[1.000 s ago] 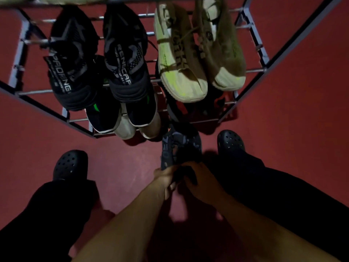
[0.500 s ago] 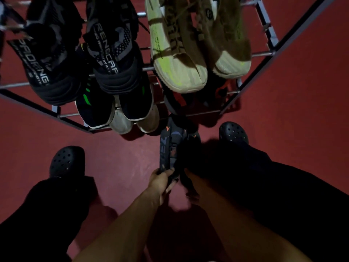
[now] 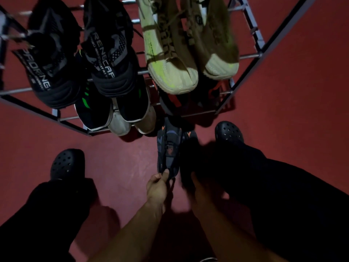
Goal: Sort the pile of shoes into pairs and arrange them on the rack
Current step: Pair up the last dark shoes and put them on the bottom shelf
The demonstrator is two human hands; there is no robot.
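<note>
Dark navy shoe (image 3: 168, 146), orange accents, heel pinched by left hand (image 3: 157, 184).

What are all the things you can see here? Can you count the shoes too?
Black sneakers with white lettering: two, black and grey, top tier left.
Tan and yellow-green sneakers: two, top tier right.
Black sneakers with green marks: two, tier below, left.
Pale shoes: two toes showing, lowest left.
Dark shoes with orange: count unclear, lower right, shadowed.
Dark sneakers with orange marks: two, on floor before rack.
Rack: one, metal.
Floor: red.
Black clogs: two, on the person's feet.
Left hand: grip on the near sneaker's heel.
Right hand: blurred, at the other.
</note>
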